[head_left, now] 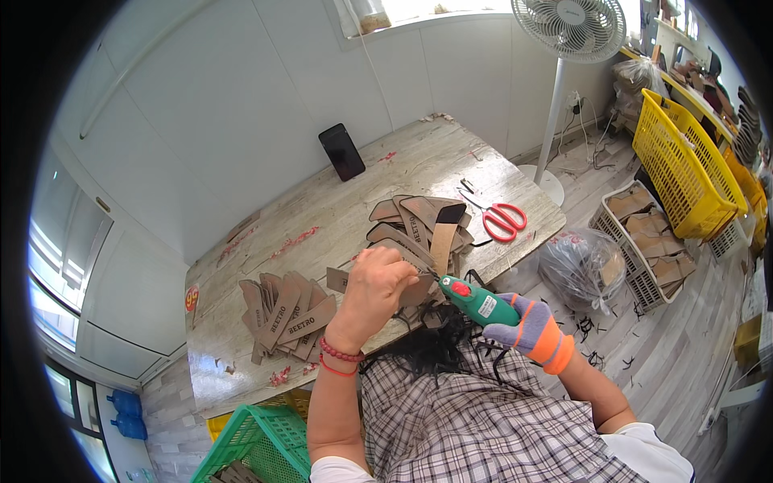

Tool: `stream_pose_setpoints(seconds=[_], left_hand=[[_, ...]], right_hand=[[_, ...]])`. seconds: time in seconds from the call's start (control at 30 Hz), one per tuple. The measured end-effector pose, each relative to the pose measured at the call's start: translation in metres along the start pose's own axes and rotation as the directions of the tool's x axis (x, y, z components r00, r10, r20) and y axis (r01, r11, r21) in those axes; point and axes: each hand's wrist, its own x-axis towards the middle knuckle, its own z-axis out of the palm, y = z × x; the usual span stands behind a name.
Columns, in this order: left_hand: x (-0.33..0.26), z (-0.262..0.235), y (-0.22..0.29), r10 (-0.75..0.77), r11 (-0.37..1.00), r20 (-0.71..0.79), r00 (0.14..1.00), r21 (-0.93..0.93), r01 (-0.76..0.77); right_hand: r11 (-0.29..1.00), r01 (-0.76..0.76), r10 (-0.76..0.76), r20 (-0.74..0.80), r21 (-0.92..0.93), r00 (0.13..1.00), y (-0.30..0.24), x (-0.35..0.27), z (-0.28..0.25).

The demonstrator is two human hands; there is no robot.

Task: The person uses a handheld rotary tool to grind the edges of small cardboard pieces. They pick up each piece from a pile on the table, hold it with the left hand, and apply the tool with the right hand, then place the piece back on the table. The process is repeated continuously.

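Observation:
My right hand (529, 326), in a grey and orange glove, is wrapped round a green handheld power tool (481, 304) with a red switch. The tool's narrow dark tip points left, close to the fingers of my bare left hand (374, 286). Those fingers are pinched on a flat brown piece (337, 279), partly hidden behind the hand. Beyond the hands lies a loose pile of brown pieces (411, 217), with a tan, dark-tipped strip (443, 237) on top. More brown printed pieces (290, 310) are heaped to the left. Black strips (435, 342) hang over my lap.
Red-handled scissors (503, 222) lie at the right of the table (266, 233). A black phone (342, 151) leans at the back. Below left stands a green crate (258, 443). To the right are a fan (569, 28), a clear bag (581, 266) and a yellow basket (684, 161).

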Motion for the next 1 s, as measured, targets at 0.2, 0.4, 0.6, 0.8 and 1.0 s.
stream_pose_setpoints(seconds=[0.2,0.4,0.6,0.8,1.0], left_hand=[[-0.013,-0.012,-0.005,-0.065,0.998,0.012,0.998,0.015,0.065],[-0.020,-0.014,-0.004,-0.053,0.999,0.028,0.998,0.010,0.053],[-0.038,-0.014,-0.023,-0.249,0.968,-0.072,0.966,-0.050,0.246],[-0.082,-0.011,-0.103,-0.325,0.659,-0.610,0.722,0.402,0.636],[-0.032,0.096,-0.092,-0.549,0.680,-0.342,0.763,0.348,0.645]], right_hand=[[0.998,-0.009,0.011,0.026,-0.068,1.000,-0.011,0.007,0.014],[1.000,0.019,-0.019,0.030,-0.001,0.999,-0.009,0.007,0.022],[0.998,-0.042,0.041,0.022,0.052,0.999,-0.007,0.004,0.015],[0.993,-0.091,0.093,-0.022,0.079,0.995,0.008,-0.001,0.010],[0.994,-0.051,0.058,-0.069,0.097,0.996,0.024,0.000,0.012]])
